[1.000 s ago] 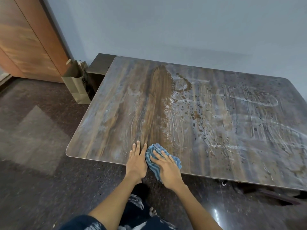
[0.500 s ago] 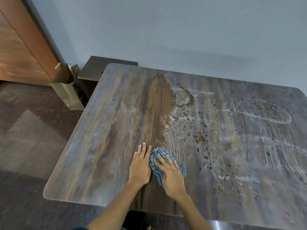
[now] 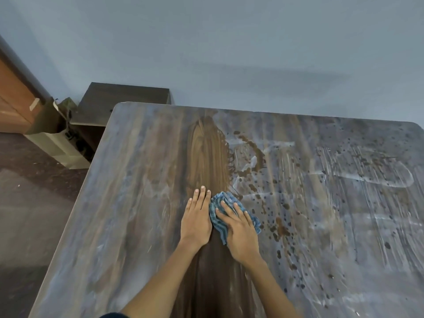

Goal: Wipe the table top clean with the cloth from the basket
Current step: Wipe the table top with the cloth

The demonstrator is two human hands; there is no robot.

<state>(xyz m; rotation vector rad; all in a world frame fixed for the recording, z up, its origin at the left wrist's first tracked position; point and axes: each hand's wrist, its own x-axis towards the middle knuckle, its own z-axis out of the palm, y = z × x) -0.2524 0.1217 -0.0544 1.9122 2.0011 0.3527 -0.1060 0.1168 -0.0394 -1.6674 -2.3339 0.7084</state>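
midway through wiping, the right hand (image 3: pixel 241 230) presses flat-fingered on the blue cloth (image 3: pixel 220 222) mid-table (image 3: pixel 142 180), left hand (image 3: pixel 197 219) open beside it; next, probably sweep right across the brown splatter (image 3: pixel 280 228).

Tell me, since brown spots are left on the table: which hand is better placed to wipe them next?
The right hand. It already presses the cloth flat on the table, and the spots lie just to its right. The left hand rests bare on the wiped strip, farther from them.
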